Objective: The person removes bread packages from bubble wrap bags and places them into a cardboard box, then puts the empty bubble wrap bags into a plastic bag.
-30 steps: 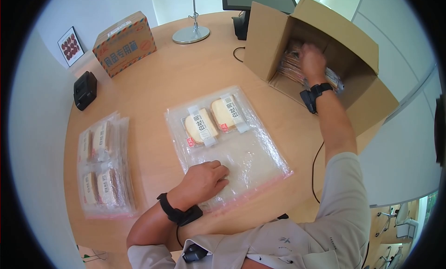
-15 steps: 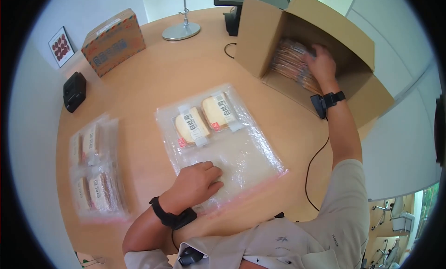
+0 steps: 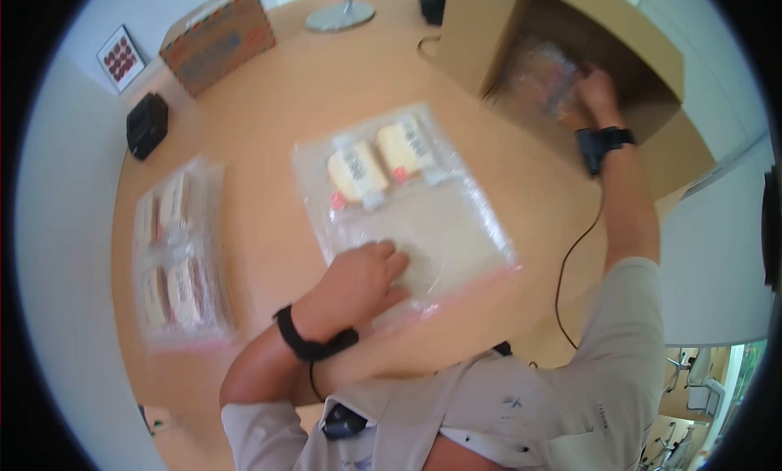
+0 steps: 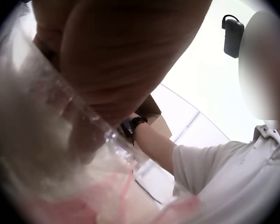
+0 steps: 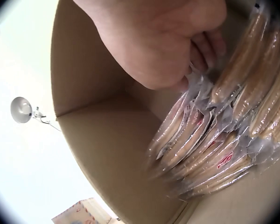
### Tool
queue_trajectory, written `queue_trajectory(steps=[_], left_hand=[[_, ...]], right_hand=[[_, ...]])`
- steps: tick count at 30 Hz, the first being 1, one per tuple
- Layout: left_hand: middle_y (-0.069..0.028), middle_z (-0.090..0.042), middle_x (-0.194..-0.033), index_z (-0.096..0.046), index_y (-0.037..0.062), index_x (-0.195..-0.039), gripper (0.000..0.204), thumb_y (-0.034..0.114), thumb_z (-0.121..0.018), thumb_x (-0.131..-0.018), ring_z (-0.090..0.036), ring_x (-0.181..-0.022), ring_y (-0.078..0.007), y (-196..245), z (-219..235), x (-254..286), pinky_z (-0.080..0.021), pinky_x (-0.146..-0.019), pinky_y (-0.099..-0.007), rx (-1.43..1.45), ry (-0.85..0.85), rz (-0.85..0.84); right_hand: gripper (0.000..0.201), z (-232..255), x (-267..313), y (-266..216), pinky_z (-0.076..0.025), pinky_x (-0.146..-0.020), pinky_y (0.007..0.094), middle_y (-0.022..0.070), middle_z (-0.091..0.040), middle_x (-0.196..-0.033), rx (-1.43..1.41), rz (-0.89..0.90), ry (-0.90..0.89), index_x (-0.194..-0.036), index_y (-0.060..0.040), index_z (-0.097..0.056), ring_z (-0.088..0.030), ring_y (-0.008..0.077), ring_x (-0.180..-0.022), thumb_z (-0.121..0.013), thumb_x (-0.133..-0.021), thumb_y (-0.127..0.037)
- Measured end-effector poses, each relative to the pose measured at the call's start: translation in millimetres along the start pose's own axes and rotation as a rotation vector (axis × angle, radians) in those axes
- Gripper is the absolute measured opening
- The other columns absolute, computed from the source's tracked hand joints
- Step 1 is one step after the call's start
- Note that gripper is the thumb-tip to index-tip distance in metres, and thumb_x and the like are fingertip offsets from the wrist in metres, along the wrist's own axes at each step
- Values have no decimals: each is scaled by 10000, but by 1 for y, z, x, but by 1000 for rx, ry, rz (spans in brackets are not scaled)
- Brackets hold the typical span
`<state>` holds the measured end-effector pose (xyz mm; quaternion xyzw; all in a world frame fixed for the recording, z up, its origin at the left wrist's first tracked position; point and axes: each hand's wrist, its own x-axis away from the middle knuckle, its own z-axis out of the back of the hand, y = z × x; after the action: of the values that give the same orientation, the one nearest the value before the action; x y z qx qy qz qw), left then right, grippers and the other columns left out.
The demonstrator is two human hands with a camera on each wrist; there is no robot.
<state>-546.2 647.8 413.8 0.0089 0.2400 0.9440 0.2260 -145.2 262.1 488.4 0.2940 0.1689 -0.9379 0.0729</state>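
Observation:
My left hand [image 3: 358, 280] rests on a large clear plastic bag [image 3: 456, 227] with a pink edge, thumb apart from the fingers. Film overlaps the thumb in the left wrist view. Two wrapped slices of white toast [image 3: 357, 174] lie side by side at the bag's far end. Inside an open cardboard box [image 3: 627, 72], my right hand [image 3: 599, 92] is at the packs' right end. The right wrist view shows wrapped bread packs [image 5: 214, 149] standing in rows, the curled fingers [image 5: 209, 49] right at their wrapper ends. I cannot tell whether they grip one.
Filled bags of toast [image 3: 183, 259] are stacked on the table's left. A printed carton [image 3: 220, 43], a black device [image 3: 147, 127] and a lamp base [image 3: 340, 17] stand farther back. A black cable [image 3: 562, 284] runs down the right side.
The right hand has shifted from over the packs toward their right end inside the box. The left hand stays on the bag. The head view has tilted downward.

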Motion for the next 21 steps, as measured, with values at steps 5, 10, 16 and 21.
queue_trajectory(steps=[5,10,16,21], left_hand=[[-153,-593,-925,-615,56,-1015,429,335,-813,-757,-617,-887,-380,-6,21,3,-515,-749,-456,47,-29,28],[-170,-613,-936,-622,22,-982,342,277,-766,-803,-628,-893,-373,-2,18,7,-518,-753,-468,-111,-41,139],[-175,-629,-836,-579,13,-881,218,185,-698,-819,-640,-836,-382,-7,9,11,-512,-721,-483,-31,-107,34],[-146,-631,-865,-599,51,-857,184,217,-670,-824,-629,-859,-377,1,22,13,-503,-741,-465,-40,-167,73]], right_hand=[[315,46,75,-27,-535,-875,333,108,-731,-1012,-377,195,-143,-1162,-2,-681,-688,218,-949,-649,-953,-236],[195,121,212,-128,-523,-863,339,88,-692,-1035,-583,634,-815,-1077,-29,-681,-659,231,-958,-691,-900,-114],[184,132,292,-175,-524,-874,412,110,-659,-1051,-580,1055,-1086,-1015,-53,-670,-647,314,-993,-721,-862,-140],[198,124,304,-171,-518,-876,407,105,-654,-1038,-540,1027,-938,-987,-28,-653,-637,311,-995,-714,-842,-149]])
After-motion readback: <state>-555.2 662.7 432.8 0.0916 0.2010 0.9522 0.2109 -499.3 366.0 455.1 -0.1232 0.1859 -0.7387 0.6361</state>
